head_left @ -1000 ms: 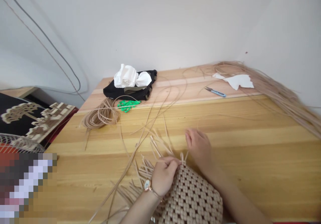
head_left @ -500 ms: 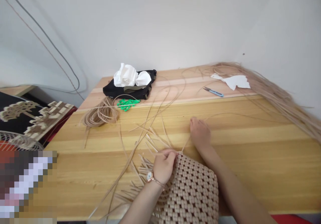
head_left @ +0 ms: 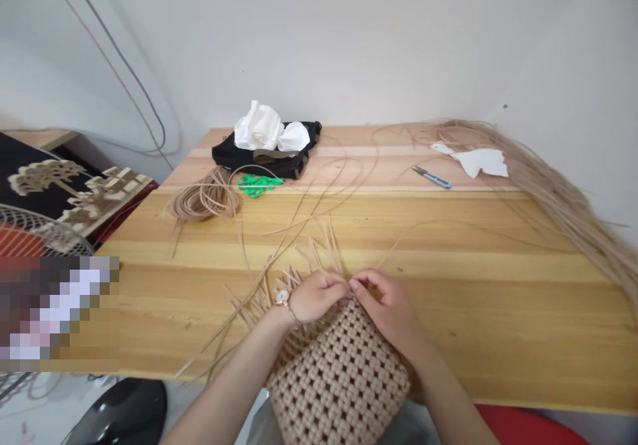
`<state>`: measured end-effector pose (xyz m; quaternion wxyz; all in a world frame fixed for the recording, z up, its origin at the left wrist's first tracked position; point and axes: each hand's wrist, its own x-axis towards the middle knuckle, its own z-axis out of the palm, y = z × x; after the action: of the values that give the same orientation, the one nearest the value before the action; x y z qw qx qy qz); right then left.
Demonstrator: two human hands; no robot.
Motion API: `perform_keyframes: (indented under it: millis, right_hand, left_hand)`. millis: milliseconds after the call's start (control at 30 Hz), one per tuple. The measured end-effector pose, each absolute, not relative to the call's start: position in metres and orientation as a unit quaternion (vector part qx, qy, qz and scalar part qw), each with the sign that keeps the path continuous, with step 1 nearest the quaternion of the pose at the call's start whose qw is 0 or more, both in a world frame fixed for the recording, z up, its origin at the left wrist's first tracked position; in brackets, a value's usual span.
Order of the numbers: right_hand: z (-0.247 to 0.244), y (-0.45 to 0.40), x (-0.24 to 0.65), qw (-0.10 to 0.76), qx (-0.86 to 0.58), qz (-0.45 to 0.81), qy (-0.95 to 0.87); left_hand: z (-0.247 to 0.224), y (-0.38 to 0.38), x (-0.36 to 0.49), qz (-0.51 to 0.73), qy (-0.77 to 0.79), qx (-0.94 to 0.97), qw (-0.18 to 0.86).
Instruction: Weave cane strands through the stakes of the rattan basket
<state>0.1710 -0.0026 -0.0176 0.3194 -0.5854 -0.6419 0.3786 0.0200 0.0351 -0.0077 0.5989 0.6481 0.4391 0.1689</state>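
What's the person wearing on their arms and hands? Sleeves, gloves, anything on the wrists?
Arms are bare, no sleeves or gloves. The left hand has a watch on its wrist, with a round pale face and a thin rose-gold band. The right hand and its wrist show nothing worn.

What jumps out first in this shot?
The chunky woven piece of tan strips at bottom centre, with the left hand and right hand together at its fringed top edge. Next, the long sheaf of loose strips spilling off the table's far right side. Bright green plastic pieces stand out at back left, beside a coil of strip.
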Motion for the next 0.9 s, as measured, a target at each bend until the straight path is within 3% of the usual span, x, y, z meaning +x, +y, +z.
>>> perform_keyframes:
  millis: [300,467,633,900]
  right_hand:
    - [-0.015,0.017,0.191,0.194,-0.469,0.633,-0.584]
    - [-0.017,0.033,0.2,0.093,-0.372,0.748,-0.541]
    - [-0.024,0.037,0.205,0.035,-0.317,0.79,-0.523]
    - [-0.017,0.035,0.204,0.026,-0.308,0.787,-0.534]
  left_hand:
    - [-0.005,0.024,0.009,0.191,0.468,0.697,0.508]
    - [-0.004,0.017,0.011,0.209,0.422,0.692,0.547]
    - [0.0,0.015,0.011,0.218,0.382,0.721,0.536]
    - [0.008,0.018,-0.005,0.163,0.396,0.713,0.556]
